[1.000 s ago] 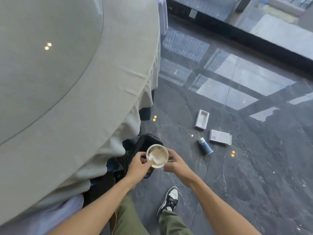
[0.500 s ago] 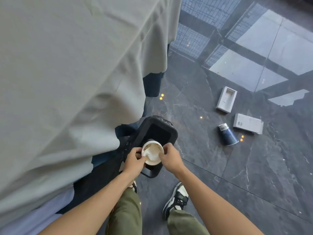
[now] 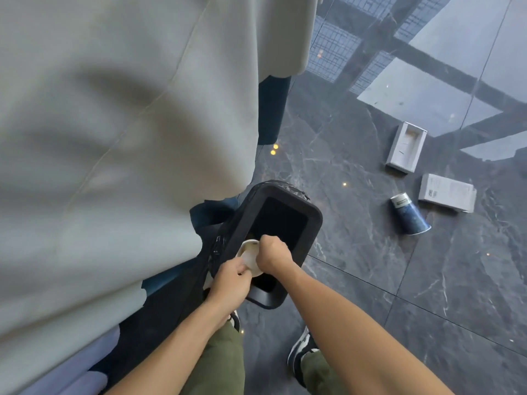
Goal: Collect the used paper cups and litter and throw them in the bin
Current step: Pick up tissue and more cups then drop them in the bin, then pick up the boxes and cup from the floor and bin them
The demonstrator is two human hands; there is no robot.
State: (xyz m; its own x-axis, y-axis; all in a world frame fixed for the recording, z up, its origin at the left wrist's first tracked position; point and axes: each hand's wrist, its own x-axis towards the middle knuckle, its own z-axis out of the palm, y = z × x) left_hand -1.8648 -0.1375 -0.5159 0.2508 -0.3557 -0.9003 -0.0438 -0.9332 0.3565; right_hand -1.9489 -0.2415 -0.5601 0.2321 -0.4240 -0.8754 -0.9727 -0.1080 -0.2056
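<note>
Both hands grip one white paper cup (image 3: 248, 256) directly over the near end of the black bin (image 3: 310, 223): the left hand (image 3: 229, 280) has its fingers (image 3: 241, 269) pinched on the near rim, and the right hand (image 3: 272, 253) is fisted round the far side. The cup's mouth tilts up toward the camera, its long axis pointing down into the opening, so release appears to be the step in hand. A blue cup (image 3: 410, 213) lies on its side on the floor (image 3: 370, 280) well to the right, nearer the right hand, beside two white boxes (image 3: 446, 192).
</note>
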